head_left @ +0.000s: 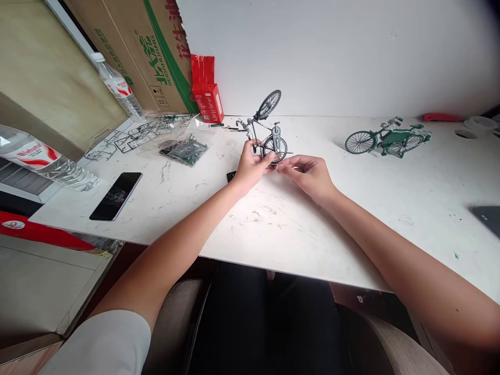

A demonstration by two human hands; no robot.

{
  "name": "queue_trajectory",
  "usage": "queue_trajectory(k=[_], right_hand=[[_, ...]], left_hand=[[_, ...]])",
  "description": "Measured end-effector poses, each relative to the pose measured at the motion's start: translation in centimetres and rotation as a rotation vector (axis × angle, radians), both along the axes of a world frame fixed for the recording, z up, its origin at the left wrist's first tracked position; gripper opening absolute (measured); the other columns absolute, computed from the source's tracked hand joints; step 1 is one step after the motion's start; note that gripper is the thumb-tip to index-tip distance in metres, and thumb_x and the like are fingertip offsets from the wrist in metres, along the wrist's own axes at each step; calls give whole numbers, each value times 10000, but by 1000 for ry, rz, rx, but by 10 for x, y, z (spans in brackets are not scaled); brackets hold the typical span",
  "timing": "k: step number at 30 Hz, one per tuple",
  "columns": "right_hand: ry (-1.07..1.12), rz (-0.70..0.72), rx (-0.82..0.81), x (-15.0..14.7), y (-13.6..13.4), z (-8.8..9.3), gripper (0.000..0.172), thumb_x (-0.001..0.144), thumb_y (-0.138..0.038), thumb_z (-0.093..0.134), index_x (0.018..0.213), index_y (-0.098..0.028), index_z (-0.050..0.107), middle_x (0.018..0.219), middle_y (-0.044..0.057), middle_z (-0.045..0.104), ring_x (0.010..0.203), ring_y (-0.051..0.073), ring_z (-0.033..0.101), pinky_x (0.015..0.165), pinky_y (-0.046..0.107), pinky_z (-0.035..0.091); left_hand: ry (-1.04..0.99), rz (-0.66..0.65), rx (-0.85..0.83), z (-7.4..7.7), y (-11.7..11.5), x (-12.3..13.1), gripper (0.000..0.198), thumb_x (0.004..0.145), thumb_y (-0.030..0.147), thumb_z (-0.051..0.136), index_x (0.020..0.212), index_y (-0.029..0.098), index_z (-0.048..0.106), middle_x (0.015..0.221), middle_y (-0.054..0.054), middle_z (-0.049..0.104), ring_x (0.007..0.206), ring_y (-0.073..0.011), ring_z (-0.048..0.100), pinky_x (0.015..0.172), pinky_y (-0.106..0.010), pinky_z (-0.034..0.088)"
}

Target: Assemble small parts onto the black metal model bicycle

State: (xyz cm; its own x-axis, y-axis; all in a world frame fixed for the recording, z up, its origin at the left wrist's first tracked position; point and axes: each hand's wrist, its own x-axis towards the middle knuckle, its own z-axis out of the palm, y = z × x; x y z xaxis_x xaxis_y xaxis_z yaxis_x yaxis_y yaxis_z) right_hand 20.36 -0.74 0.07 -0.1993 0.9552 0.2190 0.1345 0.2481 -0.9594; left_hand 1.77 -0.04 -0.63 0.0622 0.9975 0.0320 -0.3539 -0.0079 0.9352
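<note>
Fingers of the left hand (pixel 253 165) are gripping a dark model bicycle (pixel 276 139) by its lower wheel, the thumb pressing across the near side. The bicycle is tilting over the middle of the desk (pixel 273 224), one wheel rising high and the other sitting low, with the handlebars pointing to the left. The right hand (pixel 310 172) is reaching in from the other side, its thumb and fingertips drawing together beside the bottom rim of that lower wheel; whether they are gripping a small part or only touching the rim, I cannot tell. A small black object (pixel 230 177) is showing just beside the left wrist.

Well to the right, a green model bicycle (pixel 394 139) is standing on the desk, with a red object (pixel 441 117) lying behind it near the wall. To the left of the hands, a clear packet (pixel 185 150) is holding green and dark parts, and thin dark part frames (pixel 135 136) are lying behind it. A black phone (pixel 116 197) is resting nearer the desk's front edge. A red box (pixel 209 101) is standing against a large cardboard carton (pixel 150 52), and two labelled clear bottles (pixel 42 156) are occupying the left side.
</note>
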Motion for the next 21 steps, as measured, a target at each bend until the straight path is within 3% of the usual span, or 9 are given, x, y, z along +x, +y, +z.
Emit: queue_trajectory(k=[4,8,14,21], right_hand=[[126,43,-145,0,0,2,399,763,-546,955,889,-183,848,749,8,701,529,57,319,494,293,207],[181,44,-187,0,1,-1,456,724,-576,991,905,-184,845,582,-61,458,532,66,266,512,306,147],[187,41,-216,1,2,-3,523,724,-641,986,915,-185,815,615,-60,417,542,68,244,522,317,122],[196,102,-254,3,4,-2,517,737,-626,985,907,-178,790,629,-71,378,556,66,219,534,318,105]], left_hand=[[-42,-21,-37,1,-1,0,550,924,226,845,1298,270,444,980,-13,801,1066,-222,815,1162,-553,584],[-78,-48,-53,3,-2,-1,391,938,178,811,1206,229,532,988,-16,803,990,-176,789,1151,-532,598],[-96,-84,-80,4,-3,0,350,925,183,827,1185,212,594,990,-25,795,1104,-225,794,1202,-583,550],[-142,-101,-90,3,-2,-1,355,917,133,817,1162,215,572,974,0,796,934,-137,779,1199,-550,563]])
